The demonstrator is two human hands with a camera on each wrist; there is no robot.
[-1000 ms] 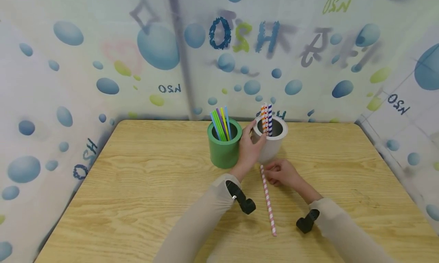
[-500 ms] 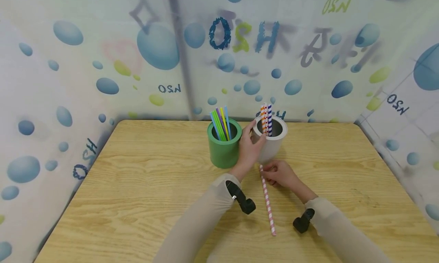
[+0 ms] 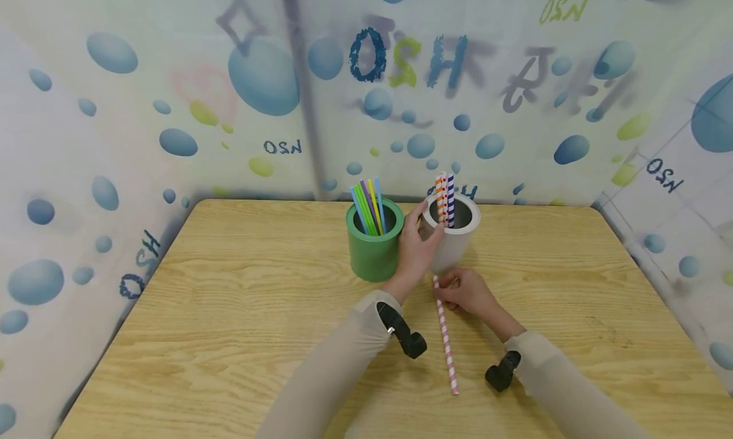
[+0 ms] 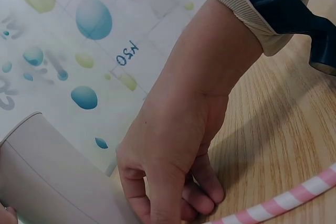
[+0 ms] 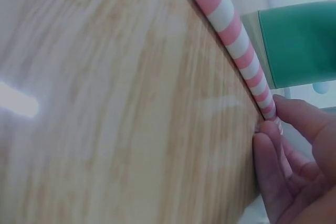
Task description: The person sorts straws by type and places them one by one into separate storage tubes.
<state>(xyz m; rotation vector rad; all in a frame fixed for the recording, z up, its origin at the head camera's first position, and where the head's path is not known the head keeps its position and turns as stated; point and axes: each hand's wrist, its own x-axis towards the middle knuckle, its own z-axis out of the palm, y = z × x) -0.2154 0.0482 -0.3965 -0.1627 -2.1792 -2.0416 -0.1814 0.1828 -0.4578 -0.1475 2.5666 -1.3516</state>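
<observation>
A pink-and-white striped straw [image 3: 446, 340] lies lengthwise on the table, its far end close to the foot of the white cup [image 3: 453, 249]. Near that far end, the thumb and fingers of my right hand [image 3: 468, 292] pinch the straw [image 5: 242, 51]. My left hand [image 3: 416, 251] holds the white cup by its left side, thumb in front and fingers behind. Orange, red-dotted and dark-blue striped straws [image 3: 450, 200] stand in this cup. In the left wrist view, my right hand [image 4: 168, 129] is low over the wood, beside the white cup [image 4: 52, 177].
Left of my left hand stands a green cup [image 3: 373, 257] with several plain coloured straws [image 3: 366, 207] in it. The wooden table [image 3: 246, 286] ends at a patterned backdrop [image 3: 240, 140] at the back and sides. Both wrists wear black camera mounts.
My right hand has slid slightly left and its fingers have come onto the pink-striped straw, which has shifted a little left. My left hand stays on the white cup.
</observation>
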